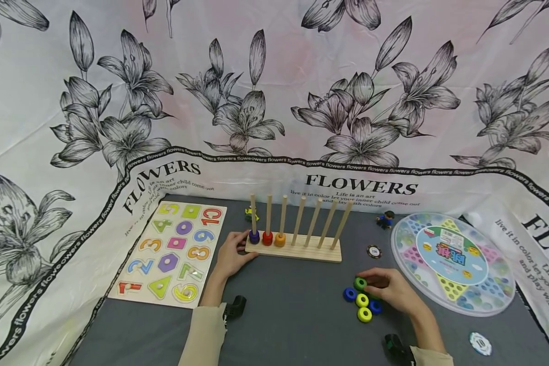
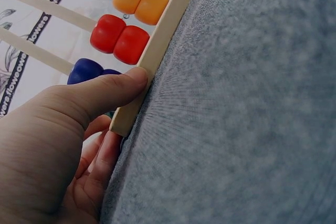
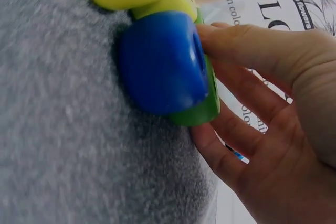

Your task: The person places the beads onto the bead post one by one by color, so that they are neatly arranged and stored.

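A wooden peg stand (image 1: 317,254) with a row of upright pegs stands on the grey cloth. Purple beads (image 1: 254,237), red beads (image 1: 267,238) and orange beads (image 1: 280,240) sit on its three leftmost pegs, two per peg in the left wrist view. My left hand (image 1: 233,254) grips the base's left end, thumb (image 2: 123,85) on the front edge. To the right, my right hand (image 1: 391,290) pinches a green bead (image 3: 202,115), partly hidden behind a blue bead (image 3: 163,66). Beside it lie another green bead (image 1: 360,283), yellow beads (image 1: 364,314) and a second blue bead (image 1: 349,294).
A number-and-shape puzzle board (image 1: 166,254) lies on the left. On the right are a round Chinese checkers board (image 1: 453,264), a dark chip (image 1: 373,251), a pale chip (image 1: 480,343) and a small toy figure (image 1: 386,219). Another small yellow-green toy (image 1: 250,214) is behind the stand.
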A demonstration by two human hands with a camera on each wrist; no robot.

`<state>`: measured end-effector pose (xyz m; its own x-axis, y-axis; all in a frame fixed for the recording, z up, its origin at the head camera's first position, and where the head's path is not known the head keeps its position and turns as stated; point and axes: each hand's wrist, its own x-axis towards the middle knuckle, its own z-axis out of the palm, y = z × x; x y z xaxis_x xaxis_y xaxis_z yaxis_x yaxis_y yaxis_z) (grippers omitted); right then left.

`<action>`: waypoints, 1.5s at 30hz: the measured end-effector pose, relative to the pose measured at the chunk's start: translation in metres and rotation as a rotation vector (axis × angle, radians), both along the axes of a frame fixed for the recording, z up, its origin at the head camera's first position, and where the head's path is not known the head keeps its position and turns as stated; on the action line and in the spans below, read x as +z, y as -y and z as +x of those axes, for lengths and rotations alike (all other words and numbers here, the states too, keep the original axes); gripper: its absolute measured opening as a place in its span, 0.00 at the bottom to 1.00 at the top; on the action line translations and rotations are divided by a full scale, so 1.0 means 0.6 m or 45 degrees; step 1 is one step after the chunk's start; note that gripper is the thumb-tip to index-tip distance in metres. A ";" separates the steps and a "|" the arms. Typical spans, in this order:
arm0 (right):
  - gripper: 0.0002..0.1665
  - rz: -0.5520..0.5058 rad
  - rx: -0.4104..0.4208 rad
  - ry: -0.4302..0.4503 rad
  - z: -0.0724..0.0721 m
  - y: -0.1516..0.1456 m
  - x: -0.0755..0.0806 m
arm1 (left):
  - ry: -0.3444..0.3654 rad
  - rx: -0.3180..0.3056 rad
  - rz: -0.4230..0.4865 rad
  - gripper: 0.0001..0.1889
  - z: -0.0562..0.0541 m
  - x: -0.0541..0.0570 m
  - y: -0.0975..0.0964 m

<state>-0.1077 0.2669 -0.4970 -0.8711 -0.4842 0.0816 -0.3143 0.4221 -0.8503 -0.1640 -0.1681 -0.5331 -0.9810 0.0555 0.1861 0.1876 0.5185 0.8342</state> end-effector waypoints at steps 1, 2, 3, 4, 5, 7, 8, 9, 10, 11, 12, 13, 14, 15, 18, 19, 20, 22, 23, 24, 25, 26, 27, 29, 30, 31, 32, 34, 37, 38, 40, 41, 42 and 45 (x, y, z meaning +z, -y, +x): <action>0.16 0.004 -0.006 -0.005 -0.001 0.001 0.000 | -0.001 0.001 0.001 0.35 0.000 0.000 0.000; 0.17 0.005 -0.015 -0.010 -0.003 0.003 0.000 | 0.002 0.000 0.006 0.35 0.000 0.000 0.001; 0.17 0.006 -0.026 -0.015 -0.004 0.004 0.000 | 0.000 -0.003 0.004 0.35 0.001 0.000 0.001; 0.17 0.005 -0.039 -0.015 -0.004 0.006 0.000 | -0.002 -0.006 0.004 0.35 0.001 0.000 0.001; 0.17 0.003 -0.053 -0.011 -0.005 0.008 0.000 | -0.004 -0.007 0.001 0.35 0.001 0.000 0.001; 0.17 -0.003 -0.098 0.019 -0.006 0.012 0.002 | -0.004 -0.008 0.004 0.35 0.002 -0.001 0.002; 0.17 -0.001 -0.124 0.032 -0.007 0.015 0.004 | -0.005 -0.008 0.002 0.35 0.002 -0.001 0.002; 0.17 -0.002 -0.149 0.044 -0.008 0.019 0.008 | -0.005 -0.006 0.001 0.35 0.002 -0.001 0.003; 0.17 -0.004 -0.175 0.052 -0.009 0.024 0.012 | -0.005 -0.006 0.003 0.35 0.001 -0.001 0.003; 0.17 -0.010 -0.198 0.053 -0.010 0.030 0.017 | -0.005 -0.005 0.004 0.35 0.001 -0.001 0.003; 0.17 -0.018 -0.212 0.044 -0.012 0.037 0.022 | -0.003 -0.004 0.006 0.35 0.000 -0.001 0.003; 0.17 -0.023 -0.217 0.021 -0.013 0.044 0.029 | -0.002 -0.003 0.006 0.35 0.000 0.000 0.003; 0.17 -0.029 -0.219 0.000 -0.015 0.053 0.035 | -0.004 -0.002 0.003 0.35 0.000 -0.001 0.003; 0.17 -0.041 -0.221 -0.023 -0.018 0.062 0.042 | -0.006 -0.003 0.002 0.35 0.000 -0.001 0.004; 0.17 -0.086 -0.213 -0.097 -0.026 0.090 0.065 | -0.012 -0.002 -0.003 0.35 -0.001 -0.002 0.005; 0.17 -0.104 -0.214 -0.110 -0.029 0.100 0.073 | -0.015 -0.001 -0.005 0.35 0.000 -0.002 0.005; 0.18 -0.123 -0.216 -0.122 -0.032 0.110 0.082 | -0.017 -0.002 -0.007 0.35 0.000 -0.003 0.006; 0.19 -0.166 -0.214 -0.156 -0.040 0.129 0.100 | -0.018 -0.001 -0.008 0.34 0.000 -0.003 0.006; 0.19 -0.186 -0.213 -0.171 -0.044 0.139 0.109 | -0.017 -0.001 -0.007 0.34 0.000 -0.003 0.006; 0.19 -0.206 -0.209 -0.192 -0.048 0.149 0.117 | -0.016 -0.002 -0.005 0.35 0.001 -0.003 0.006; 0.19 -0.227 -0.204 -0.215 -0.052 0.158 0.125 | -0.016 -0.003 -0.003 0.35 0.001 -0.003 0.005; 0.19 -0.252 -0.202 -0.243 -0.056 0.167 0.133 | -0.016 -0.004 -0.002 0.35 0.001 -0.003 0.005; 0.18 -0.282 -0.200 -0.273 -0.060 0.176 0.140 | -0.015 -0.003 0.000 0.35 0.001 -0.003 0.005; 0.17 -0.335 -0.210 -0.321 -0.060 0.196 0.161 | -0.016 -0.004 0.002 0.34 0.000 -0.003 0.004; 0.17 -0.372 -0.212 -0.345 -0.059 0.207 0.172 | -0.019 -0.004 0.004 0.34 0.000 -0.003 0.004; 0.17 -0.404 -0.226 -0.362 -0.056 0.217 0.186 | -0.016 -0.003 0.007 0.34 -0.001 -0.003 0.003; 0.17 -0.430 -0.244 -0.382 -0.053 0.228 0.199 | -0.018 -0.002 0.007 0.34 -0.003 -0.003 0.002; 0.18 -0.463 -0.291 -0.423 -0.047 0.248 0.223 | -0.021 -0.005 0.011 0.34 -0.006 -0.003 0.001; 0.18 -0.486 -0.414 -0.498 -0.053 0.272 0.229 | -0.029 -0.008 0.012 0.34 -0.011 -0.001 -0.001; 0.18 -0.487 -0.460 -0.529 -0.056 0.280 0.226 | -0.038 -0.012 0.013 0.34 -0.012 -0.001 -0.001; 0.18 -0.482 -0.549 -0.580 -0.063 0.295 0.219 | -0.048 -0.015 0.017 0.34 -0.012 -0.001 -0.002; 0.18 -0.481 -0.592 -0.599 -0.066 0.303 0.214 | -0.054 -0.014 0.018 0.34 -0.011 -0.002 -0.001; 0.17 -0.481 -0.624 -0.626 -0.067 0.311 0.213 | -0.055 -0.013 0.019 0.34 -0.010 -0.002 0.000; 0.17 -0.473 -0.695 -0.692 -0.068 0.332 0.211 | -0.048 -0.002 0.015 0.34 -0.005 -0.007 0.001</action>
